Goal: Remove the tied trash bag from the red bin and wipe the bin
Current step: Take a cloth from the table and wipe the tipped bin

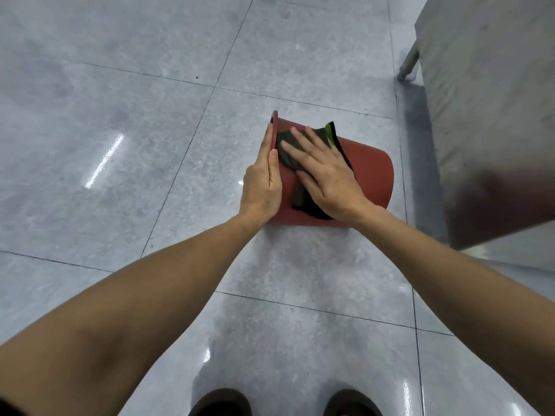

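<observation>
Red bin on its side beside a steel cabinet — left hand grips its rim, flat right hand presses a dark cloth.

Bright, sharp; floor glare streaks

The one camera sits on my head, looking forward and steeply down along both my forearms. It takes in the grey tiled floor close below, with my shoes at the bottom edge.
</observation>
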The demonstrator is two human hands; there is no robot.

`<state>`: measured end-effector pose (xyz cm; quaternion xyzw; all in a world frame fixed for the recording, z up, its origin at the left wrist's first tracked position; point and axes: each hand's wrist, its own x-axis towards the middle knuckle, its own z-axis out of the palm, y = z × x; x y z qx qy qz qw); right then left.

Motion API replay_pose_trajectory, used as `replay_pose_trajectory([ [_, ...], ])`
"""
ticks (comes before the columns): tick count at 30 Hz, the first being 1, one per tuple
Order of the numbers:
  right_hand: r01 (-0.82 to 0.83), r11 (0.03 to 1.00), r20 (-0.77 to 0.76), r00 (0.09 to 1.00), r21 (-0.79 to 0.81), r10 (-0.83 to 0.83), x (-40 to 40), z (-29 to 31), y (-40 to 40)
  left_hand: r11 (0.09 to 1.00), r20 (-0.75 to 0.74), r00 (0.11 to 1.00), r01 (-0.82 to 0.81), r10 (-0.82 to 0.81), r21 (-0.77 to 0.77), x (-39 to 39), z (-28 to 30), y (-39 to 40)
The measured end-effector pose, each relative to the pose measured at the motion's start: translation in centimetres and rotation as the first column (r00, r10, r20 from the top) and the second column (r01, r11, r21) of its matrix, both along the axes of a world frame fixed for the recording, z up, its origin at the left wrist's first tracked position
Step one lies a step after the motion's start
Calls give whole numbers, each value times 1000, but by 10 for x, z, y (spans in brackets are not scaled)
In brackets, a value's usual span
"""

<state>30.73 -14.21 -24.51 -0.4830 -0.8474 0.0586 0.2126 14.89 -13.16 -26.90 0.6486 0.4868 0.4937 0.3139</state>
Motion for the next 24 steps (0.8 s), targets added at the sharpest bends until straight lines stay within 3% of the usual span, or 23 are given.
replay_pose_trajectory([
  [5,-74,986,124,991,148,55,29,-23,-22,999,-84,996,-11,7,-53,-3,0,0],
  [10,57,981,35,997,188,-65,63,-32,-31,997,-84,996,13,-20,-77,-5,2,-6],
  [13,291,955,-66,956,52,-287,71,-20,-23,999,-82,997,-4,1,-38,-4,-1,-7],
  [17,548,810,-175,794,-210,-583,54,7,10,1000,-73,997,10,-9,6,-4,0,-10],
  [20,512,828,-172,816,-227,-552,43,9,16,997,-62,998,-19,14,-77,-4,7,-5],
  [24,400,908,-161,895,-123,-416,29,-3,3,954,-129,984,-154,124,-259,-1,32,25],
])
